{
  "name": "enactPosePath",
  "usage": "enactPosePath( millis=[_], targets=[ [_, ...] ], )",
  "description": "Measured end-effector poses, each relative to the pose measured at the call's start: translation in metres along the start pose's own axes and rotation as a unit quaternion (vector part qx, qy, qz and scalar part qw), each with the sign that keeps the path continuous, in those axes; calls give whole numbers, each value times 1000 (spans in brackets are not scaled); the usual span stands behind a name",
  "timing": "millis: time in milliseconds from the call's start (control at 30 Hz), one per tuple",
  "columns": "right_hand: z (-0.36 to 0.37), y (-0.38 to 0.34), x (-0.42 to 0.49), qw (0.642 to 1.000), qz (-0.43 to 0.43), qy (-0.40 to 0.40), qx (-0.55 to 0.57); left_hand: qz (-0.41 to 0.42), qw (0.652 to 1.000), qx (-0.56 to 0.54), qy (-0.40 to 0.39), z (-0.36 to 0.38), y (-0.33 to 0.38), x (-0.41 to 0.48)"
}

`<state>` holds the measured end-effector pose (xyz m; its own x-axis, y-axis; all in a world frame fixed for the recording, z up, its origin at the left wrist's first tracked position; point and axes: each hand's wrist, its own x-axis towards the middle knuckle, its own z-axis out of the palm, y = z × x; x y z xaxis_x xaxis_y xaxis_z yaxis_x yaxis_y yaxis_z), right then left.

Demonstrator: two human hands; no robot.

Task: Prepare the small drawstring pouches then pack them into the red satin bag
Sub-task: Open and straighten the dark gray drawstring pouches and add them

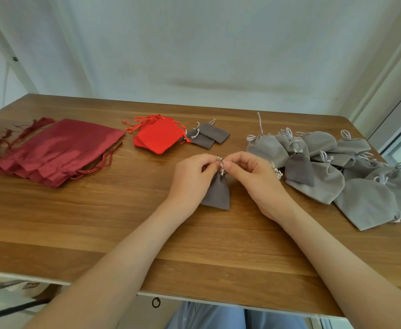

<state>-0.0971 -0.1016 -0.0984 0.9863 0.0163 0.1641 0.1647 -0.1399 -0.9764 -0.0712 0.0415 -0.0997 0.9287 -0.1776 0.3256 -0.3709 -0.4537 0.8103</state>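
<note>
- Wooden table (76,222): fills the middle band of the frame and carries all the work material.
- Red satin bags (59,150): a stack at centre left, lying flat with the cords loose. Nothing shows inside any of them. Judgement: packing is not yet begun.
- Pile of light grey velvet pouches (337,176): a loose, overlapping heap at centre right. One darker pouch lies on top of the heap. Judgement: this is unprocessed stock, and it is the largest remaining share of the work.
- Bright red pouches (159,136): a small, flat stack just above frame centre, close to the right of the satin bags. Judgement: sorted and ready for packing.
- Left hand (192,176) and right hand (258,181): they meet at frame centre. Each pinches the drawstring (222,166) between thumb and fingertips.
- Two small dark grey pouches (206,136): laid flat and overlapping, touching the right edge of the red stack. Judgement: already prepared.
- Dark grey pouch in work (217,193): hangs from the pinched cord, its lower edge at or on the table between the wrists. Whether the cord is being tightened, tied or loosened cannot be told.
- Status (judgement): early preparation stage.
</note>
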Motion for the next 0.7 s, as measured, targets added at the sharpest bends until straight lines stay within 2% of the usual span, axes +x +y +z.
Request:
enactPosePath(
  millis=[100,233,300,367,500,567,700],
  targets=[
    [-3,-1,1,999,14,44,18,1,1000,-15,-3,-1,2,0],
    [-9,-7,1,991,28,25,129,-8,1000,-24,3,-2,0,1],
    [-7,-6,0,998,26,40,48,-11,1000,-22,11,-2,-1,1],
    [-4,-2,-2,994,15,50,-99,-16,999,-44,15,-4,-3,1],
    [-3,1,-1,958,-21,3,-286,-67,980,-187,1,-6,-1,2],
    [-4,1,1,952,-31,4,-303,-95,959,-264,-26,-7,2,3],
    [-4,4,1,971,-2,25,-237,-102,911,-387,-102,-11,9,2]
  ],
)
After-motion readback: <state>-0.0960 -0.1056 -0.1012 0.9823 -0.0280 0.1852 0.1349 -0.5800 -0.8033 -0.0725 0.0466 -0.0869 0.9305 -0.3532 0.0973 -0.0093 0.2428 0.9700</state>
